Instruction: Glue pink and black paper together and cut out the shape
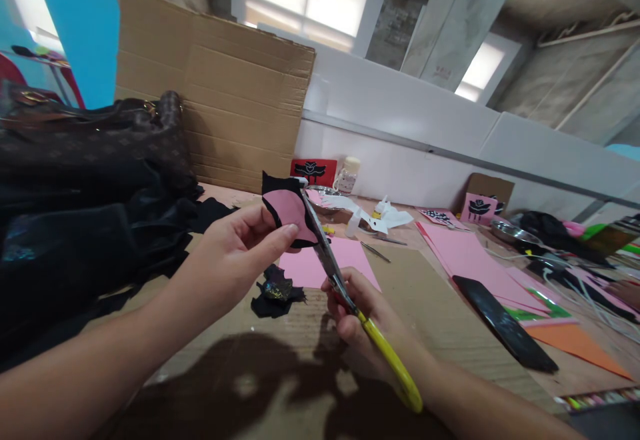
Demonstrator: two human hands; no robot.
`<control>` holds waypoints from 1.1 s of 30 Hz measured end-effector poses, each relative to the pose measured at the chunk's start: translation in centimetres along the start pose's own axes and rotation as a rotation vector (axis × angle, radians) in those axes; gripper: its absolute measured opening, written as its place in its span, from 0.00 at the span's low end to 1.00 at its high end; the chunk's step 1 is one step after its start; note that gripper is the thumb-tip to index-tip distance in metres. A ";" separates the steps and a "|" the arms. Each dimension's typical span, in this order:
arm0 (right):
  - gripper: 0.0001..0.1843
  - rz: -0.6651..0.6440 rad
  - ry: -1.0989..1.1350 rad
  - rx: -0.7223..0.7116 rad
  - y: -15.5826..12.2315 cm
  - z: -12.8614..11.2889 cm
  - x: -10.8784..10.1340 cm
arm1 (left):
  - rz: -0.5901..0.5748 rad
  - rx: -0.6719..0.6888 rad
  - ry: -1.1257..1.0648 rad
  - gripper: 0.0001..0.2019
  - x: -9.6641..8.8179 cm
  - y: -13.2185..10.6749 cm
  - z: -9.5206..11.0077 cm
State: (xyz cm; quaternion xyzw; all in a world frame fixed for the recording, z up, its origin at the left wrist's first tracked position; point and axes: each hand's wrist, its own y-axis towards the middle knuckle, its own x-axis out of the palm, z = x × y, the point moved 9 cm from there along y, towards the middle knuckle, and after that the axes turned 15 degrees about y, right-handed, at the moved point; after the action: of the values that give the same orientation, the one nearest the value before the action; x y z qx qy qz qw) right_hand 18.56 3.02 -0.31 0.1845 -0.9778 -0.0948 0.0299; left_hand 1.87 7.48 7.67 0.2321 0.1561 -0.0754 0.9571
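My left hand point(237, 243) pinches a small cut-out point(287, 205) between thumb and fingers, a pink shape on a black backing, held up above the table. Scissors point(393, 360) with yellow handles are gripped in my right hand point(363, 303). Their blades run up along the right edge of the cut-out, with some black material beside them. Whether the blades are fully closed is hard to make out. Below the hands lie crumpled black scraps point(277, 293), one with a shiny patch. A sheet of pink paper point(357, 260) lies behind my right hand.
A cardboard panel point(240, 93) stands at the back left, behind a brown handbag point(90, 140) and black material. Right of my hands are a black phone point(503, 320), pink sheets point(470, 260) and white cables. Glue bottles point(354, 223) and a metal bowl point(503, 230) stand farther back. Another person's hand point(625, 291) shows at right.
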 end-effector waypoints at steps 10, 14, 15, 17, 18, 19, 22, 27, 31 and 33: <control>0.32 0.030 -0.001 0.020 0.1 -0.2 0.1 | -0.005 -0.017 0.007 0.09 -0.1 -0.2 -0.2; 0.33 0.028 0.012 0.005 0.1 -0.3 0.1 | -0.012 -0.017 -0.037 0.07 0.1 -0.2 0.0; 0.33 0.028 0.016 0.004 0.1 -0.3 0.1 | -0.010 -0.013 -0.045 0.07 0.1 -0.2 0.0; 0.32 0.031 0.030 0.002 0.1 -0.2 0.0 | -0.003 -0.009 -0.041 0.07 0.0 -0.1 0.1; 0.31 0.032 0.038 0.003 0.1 -0.1 0.0 | 0.001 -0.010 -0.036 0.07 -0.1 -0.1 0.1; 0.31 0.034 0.047 0.009 0.1 0.1 -0.1 | 0.003 -0.012 -0.032 0.07 -0.1 -0.1 0.1; 0.30 0.035 0.072 0.028 0.1 0.2 0.0 | -0.001 -0.022 -0.018 0.07 -0.1 -0.1 0.0; 0.31 0.048 0.040 0.039 0.1 0.0 0.0 | 0.004 -0.036 -0.019 0.08 -0.1 -0.1 -0.1; 0.32 0.045 0.055 0.037 0.1 0.1 0.0 | 0.008 -0.043 0.000 0.09 -0.1 -0.1 -0.3; 0.33 0.049 0.059 0.028 0.1 0.2 -0.1 | 0.015 -0.045 0.016 0.10 -0.3 -0.1 -0.3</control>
State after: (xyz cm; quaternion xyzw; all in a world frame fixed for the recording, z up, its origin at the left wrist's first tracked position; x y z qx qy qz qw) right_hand 18.58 3.20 -0.44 0.1634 -0.9820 -0.0750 0.0584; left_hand 1.47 7.53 7.44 0.2123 0.1637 -0.0626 0.9614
